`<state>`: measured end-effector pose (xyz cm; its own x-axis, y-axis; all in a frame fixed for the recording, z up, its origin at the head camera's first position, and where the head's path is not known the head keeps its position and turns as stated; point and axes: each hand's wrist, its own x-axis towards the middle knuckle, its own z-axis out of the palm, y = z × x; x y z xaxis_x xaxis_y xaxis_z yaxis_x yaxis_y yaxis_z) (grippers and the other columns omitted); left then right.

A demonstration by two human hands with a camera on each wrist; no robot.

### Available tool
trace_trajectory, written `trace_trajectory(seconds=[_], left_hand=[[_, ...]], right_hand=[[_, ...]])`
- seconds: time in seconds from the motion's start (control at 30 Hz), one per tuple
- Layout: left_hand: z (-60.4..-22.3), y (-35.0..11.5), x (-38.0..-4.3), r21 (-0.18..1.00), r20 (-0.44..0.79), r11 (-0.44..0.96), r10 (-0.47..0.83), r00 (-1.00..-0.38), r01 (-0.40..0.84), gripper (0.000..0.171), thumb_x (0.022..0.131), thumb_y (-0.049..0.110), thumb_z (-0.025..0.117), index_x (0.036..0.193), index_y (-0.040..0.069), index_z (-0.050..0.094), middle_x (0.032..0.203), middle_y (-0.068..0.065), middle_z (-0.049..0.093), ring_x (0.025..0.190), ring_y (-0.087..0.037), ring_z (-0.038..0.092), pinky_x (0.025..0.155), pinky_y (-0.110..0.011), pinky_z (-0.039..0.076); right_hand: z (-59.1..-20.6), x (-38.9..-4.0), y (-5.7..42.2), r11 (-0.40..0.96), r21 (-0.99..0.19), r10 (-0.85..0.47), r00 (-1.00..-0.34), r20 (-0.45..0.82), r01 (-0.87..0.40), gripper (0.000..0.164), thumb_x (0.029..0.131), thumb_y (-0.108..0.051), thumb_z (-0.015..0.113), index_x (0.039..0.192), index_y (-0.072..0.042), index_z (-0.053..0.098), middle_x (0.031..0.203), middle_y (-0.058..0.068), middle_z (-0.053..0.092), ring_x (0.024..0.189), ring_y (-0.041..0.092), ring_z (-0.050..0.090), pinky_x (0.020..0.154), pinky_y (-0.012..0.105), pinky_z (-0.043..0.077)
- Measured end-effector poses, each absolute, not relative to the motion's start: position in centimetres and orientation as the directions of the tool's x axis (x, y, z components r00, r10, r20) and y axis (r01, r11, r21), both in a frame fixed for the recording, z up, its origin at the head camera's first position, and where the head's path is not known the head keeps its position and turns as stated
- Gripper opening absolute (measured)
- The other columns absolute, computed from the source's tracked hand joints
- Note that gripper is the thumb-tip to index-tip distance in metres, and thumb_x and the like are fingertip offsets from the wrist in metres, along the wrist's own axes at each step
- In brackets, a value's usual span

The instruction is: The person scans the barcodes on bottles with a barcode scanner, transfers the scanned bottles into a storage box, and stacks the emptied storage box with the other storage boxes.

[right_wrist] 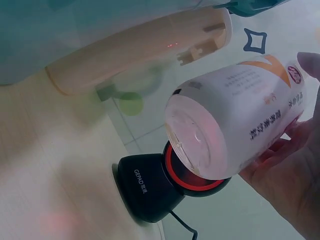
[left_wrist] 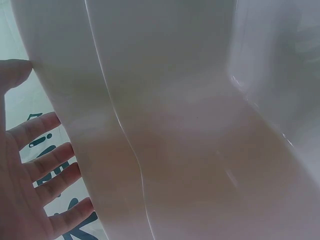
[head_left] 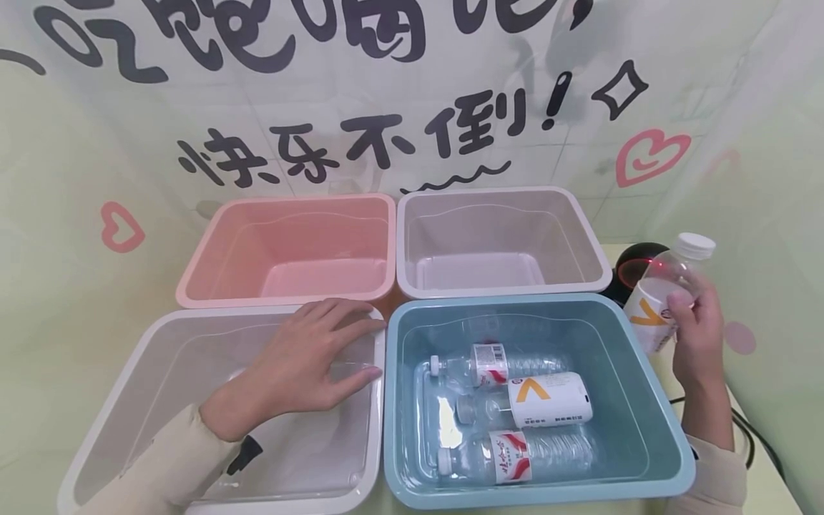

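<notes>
My right hand (head_left: 698, 336) grips a clear plastic bottle (head_left: 653, 315) with a white cap and a white label with an orange V. In the right wrist view the bottle (right_wrist: 240, 117) is tilted, its base close to a black scanner (right_wrist: 150, 185) with a glowing red ring. My left hand (head_left: 302, 365) is over the light grey bin (head_left: 148, 343), its fingertips touching the rim in the left wrist view. Inside the blue bin (head_left: 650, 400) lie a similar V-labelled bottle (head_left: 550, 400) and two clear bottles with red-and-white labels, one behind (head_left: 491, 365) and one in front (head_left: 511, 456).
Behind stand a pink bin (head_left: 290, 214) and a greyish-mauve bin (head_left: 496, 207), side by side. A black cable (head_left: 749, 429) runs along the table at the right. A printed curtain (head_left: 386, 93) hangs at the back.
</notes>
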<state>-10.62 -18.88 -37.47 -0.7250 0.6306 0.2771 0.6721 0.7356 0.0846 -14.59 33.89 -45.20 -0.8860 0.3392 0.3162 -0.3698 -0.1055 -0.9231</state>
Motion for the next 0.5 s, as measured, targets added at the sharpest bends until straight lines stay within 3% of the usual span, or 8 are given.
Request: trace_trajectory(seconds=[0.13, 0.27, 0.5], left_hand=[[-37.45, -18.85, -10.59, 0.085, 0.275, 0.737, 0.629, -0.727, 0.67, 0.057, 0.092, 0.063, 0.067, 0.136, 0.026, 0.07, 0.143, 0.001, 0.063, 0.137, -0.026, 0.058, 0.118, -0.053, 0.047], [-37.44, -18.82, -10.58, 0.086, 0.273, 0.737, 0.63, -0.727, 0.67, 0.057, 0.092, 0.063, 0.067, 0.136, 0.027, 0.07, 0.144, 0.001, 0.063, 0.137, -0.026, 0.057, 0.119, -0.053, 0.047], [-37.44, -18.8, -10.61, 0.083, 0.265, 0.738, 0.632, -0.729, 0.67, 0.058, 0.092, 0.063, 0.066, 0.137, 0.027, 0.069, 0.145, 0.001, 0.063, 0.139, -0.026, 0.056, 0.119, -0.055, 0.046]], right_hand=[[-44.76, -14.31, 33.69, 0.012, -0.955, 0.341, -0.897, 0.283, -0.297, 0.043, 0.099, -0.015, 0.063, 0.142, -0.011, 0.063, 0.134, 0.002, 0.063, 0.11, 0.016, 0.059, 0.081, 0.013, 0.054], [-44.57, -14.15, 33.5, 0.086, -0.968, 0.37, -0.895, 0.25, -0.235, 0.042, 0.1, -0.016, 0.063, 0.142, -0.014, 0.065, 0.132, -0.002, 0.063, 0.112, 0.015, 0.058, 0.081, 0.011, 0.053], [-44.75, -14.23, 33.32, 0.078, -0.962, 0.385, -0.882, 0.272, -0.262, 0.038, 0.098, -0.014, 0.067, 0.136, -0.015, 0.066, 0.132, 0.0, 0.064, 0.107, 0.014, 0.062, 0.078, 0.011, 0.054]])
